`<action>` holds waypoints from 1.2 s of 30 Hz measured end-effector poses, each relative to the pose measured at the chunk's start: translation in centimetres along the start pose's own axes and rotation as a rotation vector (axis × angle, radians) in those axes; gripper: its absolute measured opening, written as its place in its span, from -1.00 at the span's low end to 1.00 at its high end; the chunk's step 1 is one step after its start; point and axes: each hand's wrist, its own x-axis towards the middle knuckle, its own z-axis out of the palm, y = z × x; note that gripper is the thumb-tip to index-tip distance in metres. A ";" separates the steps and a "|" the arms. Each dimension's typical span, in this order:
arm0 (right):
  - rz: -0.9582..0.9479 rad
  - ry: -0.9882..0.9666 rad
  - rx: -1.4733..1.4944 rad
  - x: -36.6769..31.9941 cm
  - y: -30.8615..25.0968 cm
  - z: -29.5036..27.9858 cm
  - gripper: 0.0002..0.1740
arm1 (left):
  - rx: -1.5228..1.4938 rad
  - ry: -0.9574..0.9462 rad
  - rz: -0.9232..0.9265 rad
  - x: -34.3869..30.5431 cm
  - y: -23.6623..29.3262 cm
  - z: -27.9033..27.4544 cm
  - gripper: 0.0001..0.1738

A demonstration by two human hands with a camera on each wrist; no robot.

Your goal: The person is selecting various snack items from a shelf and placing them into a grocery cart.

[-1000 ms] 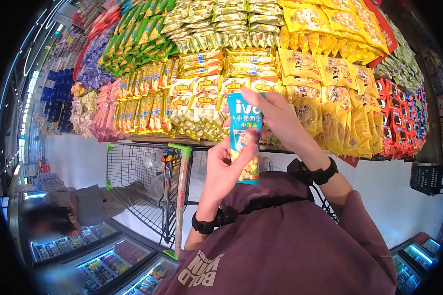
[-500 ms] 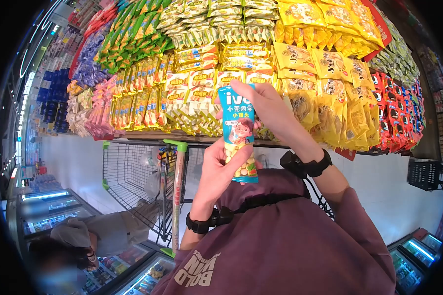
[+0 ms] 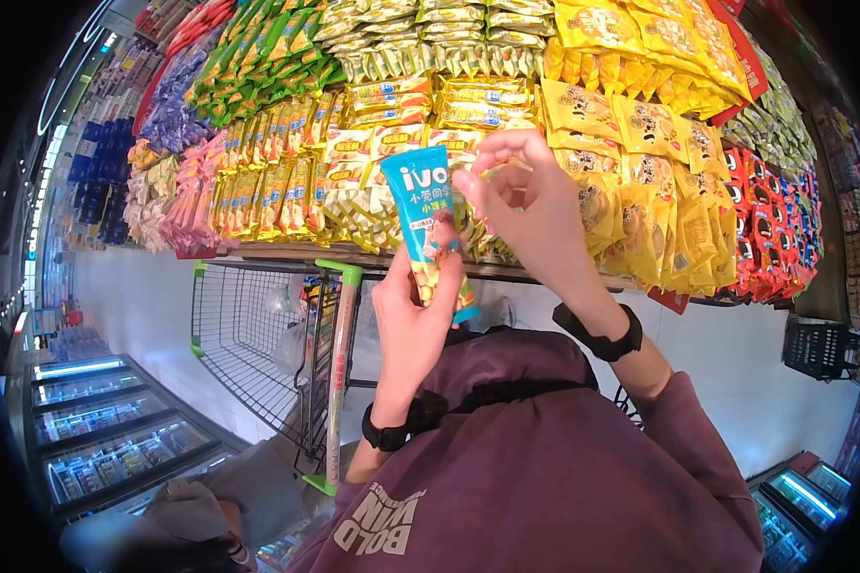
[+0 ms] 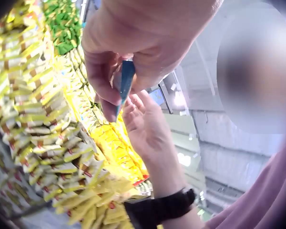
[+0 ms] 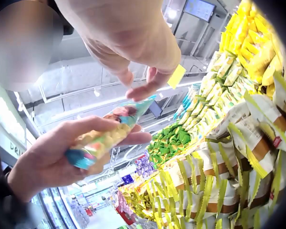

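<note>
A blue packet (image 3: pixel 420 205) with a see-through lower part stands tilted in front of the shelf, its top leaning left. The left hand (image 3: pixel 416 310) grips its lower half, thumb across the front. Beside the packet's upper right edge, the right hand (image 3: pixel 530 210) is raised with loosely bent fingers and holds nothing. In the right wrist view, the packet (image 5: pixel 107 136) lies between the left hand's thumb and fingers, and the right fingertips are close to its top end. The left wrist view shows the packet (image 4: pixel 126 83) edge-on in the left hand (image 4: pixel 143 38).
A display of bagged snacks (image 3: pixel 382 95) fills the area ahead. Below it at the left stands a wire shopping cart (image 3: pixel 248 334) with a green-ended handle. A black basket (image 3: pixel 822 349) is at the far right. A person in grey (image 3: pixel 258 487) is at the lower left, near glass-topped freezers (image 3: pixel 115 430).
The right hand has let go of the packet's top and moved right. The left hand has raised the packet slightly and shifted it left. The person in grey has moved lower in view.
</note>
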 end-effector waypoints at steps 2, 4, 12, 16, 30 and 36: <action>-0.076 -0.099 -0.229 -0.9 0.4 -0.3 -0.55 | 0.434 0.084 0.136 0.1 0.0 -0.3 -0.47; -0.066 -0.120 -0.147 -2.0 0.8 0.3 -0.52 | 0.646 0.136 0.276 0.0 -0.1 -0.1 -0.32; 0.172 -0.109 0.049 -1.4 1.7 -0.6 -0.69 | 0.566 0.156 0.480 -0.3 1.1 0.4 -0.49; 0.202 -0.131 0.007 -0.8 1.3 -1.6 -0.63 | 0.429 0.292 0.401 0.1 0.9 0.0 -0.62; 0.185 -0.283 0.050 -0.5 1.4 -1.2 -0.48 | -0.547 0.054 -0.061 0.9 0.2 0.3 -0.74; 0.175 -0.457 0.069 -1.7 1.6 -2.6 -0.52 | -0.547 0.225 0.009 1.4 0.8 0.6 -0.66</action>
